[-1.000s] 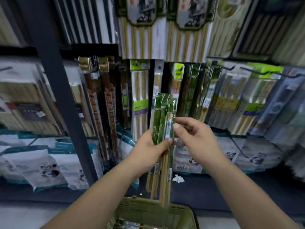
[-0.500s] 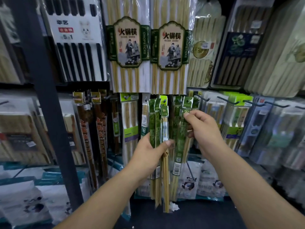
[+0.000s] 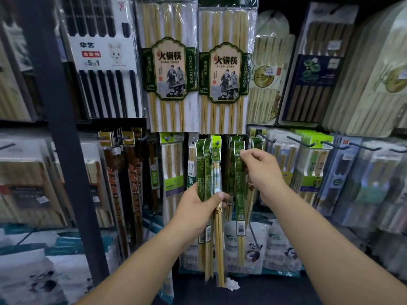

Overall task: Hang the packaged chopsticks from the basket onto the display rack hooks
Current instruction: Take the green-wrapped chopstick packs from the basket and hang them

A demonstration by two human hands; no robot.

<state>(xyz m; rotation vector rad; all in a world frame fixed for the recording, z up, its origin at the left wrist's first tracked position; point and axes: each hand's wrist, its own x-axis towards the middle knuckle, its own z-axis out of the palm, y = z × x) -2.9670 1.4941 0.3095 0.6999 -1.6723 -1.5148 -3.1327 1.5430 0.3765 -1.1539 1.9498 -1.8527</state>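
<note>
R hand point(image 3: 262, 170) pinches top of one pack point(image 3: 240, 190), centre frame, long axis vertical, hole up, just before hung packs point(image 3: 232, 139). L hand point(image 3: 198, 208) grips spare bundle point(image 3: 207, 168) upright, just left. R is nearer the hooks point(image 3: 267, 138).

Two large chopstick packs point(image 3: 169, 84) overhead drop to just above the row beneath, leaving little room to come in from above. The bundle point(image 3: 208, 170) in the left hand point(image 3: 196, 208) and the single pack point(image 3: 239, 194) pinched by the right hand point(image 3: 264, 172) stand close, only a narrow gap between. Black hook prongs point(image 3: 302, 143) jut forward at right; a dark upright post point(image 3: 63, 139) bars the left. Open room lies below, over the dark shelf point(image 3: 264, 291).
</note>
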